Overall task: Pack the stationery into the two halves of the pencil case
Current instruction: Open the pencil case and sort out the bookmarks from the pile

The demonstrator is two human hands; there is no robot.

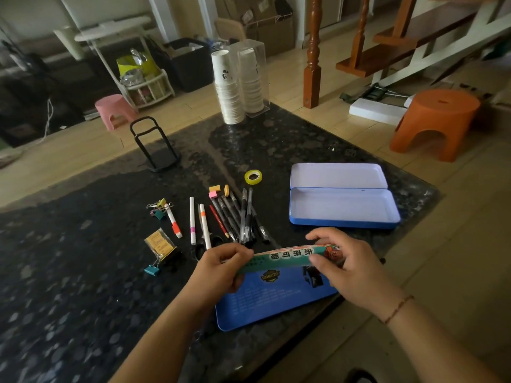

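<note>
Packing not begun: the open pencil case [343,205] at right of centre sits empty, pens [243,217] and clips [159,208] lie loose mid-counter [69,258] (none stowed), while both hands [221,265] [351,264] grip a second case's lid [279,258] at lower centre.

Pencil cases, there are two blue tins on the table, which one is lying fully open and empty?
The far pencil case, right of the pens, lies fully open with both halves bare. The near pencil case is only partly open, its lid held by both hands.
</note>
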